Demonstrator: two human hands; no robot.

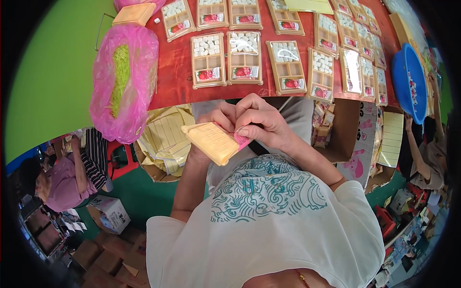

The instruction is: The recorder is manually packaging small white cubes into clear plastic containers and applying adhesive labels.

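Just off the table's near edge, I hold a flat pale-yellow tray-like pack [211, 141] tilted in front of my chest. My left hand [217, 115] is closed round its far side, and the pack hides part of that hand. My right hand [264, 122] pinches at a bright pink piece [242, 139] on the pack's right end. Whether the pink piece is film or a small packet I cannot tell. Nearest on the red table [175, 72] are compartment trays [209, 62] with white cubes and a strawberry-printed sachet in each.
A pink plastic bag [144, 62] of green shreds lies on the left, beside another yellow pack [134, 15]. A blue basin [406, 81] stands at the right. Cartons with yellow sheets [165, 137] and small packets [321, 125] sit below the edge. Co-workers are on both sides.
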